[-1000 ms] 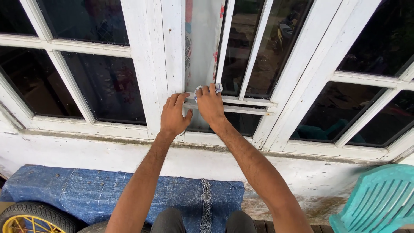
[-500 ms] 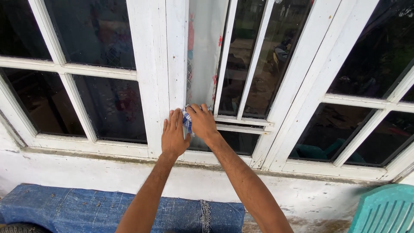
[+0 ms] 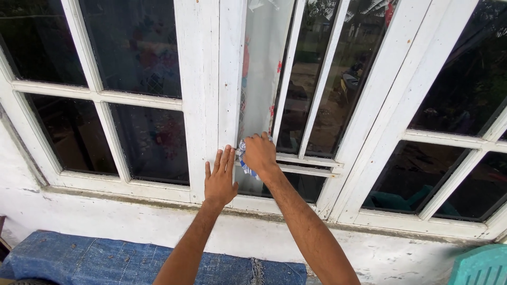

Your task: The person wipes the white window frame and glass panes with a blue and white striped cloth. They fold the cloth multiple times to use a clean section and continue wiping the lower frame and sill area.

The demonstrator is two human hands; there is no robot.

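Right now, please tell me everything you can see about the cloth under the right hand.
The cloth is a small crumpled rag, white with blue stripes or checks, and looks like thin woven fabric. The right hand covers most of it and presses it against the narrow glass pane near the white window frame. Only a bunched edge shows at the left of the hand. The left hand lies flat on the frame beside it; whether they touch is unclear.
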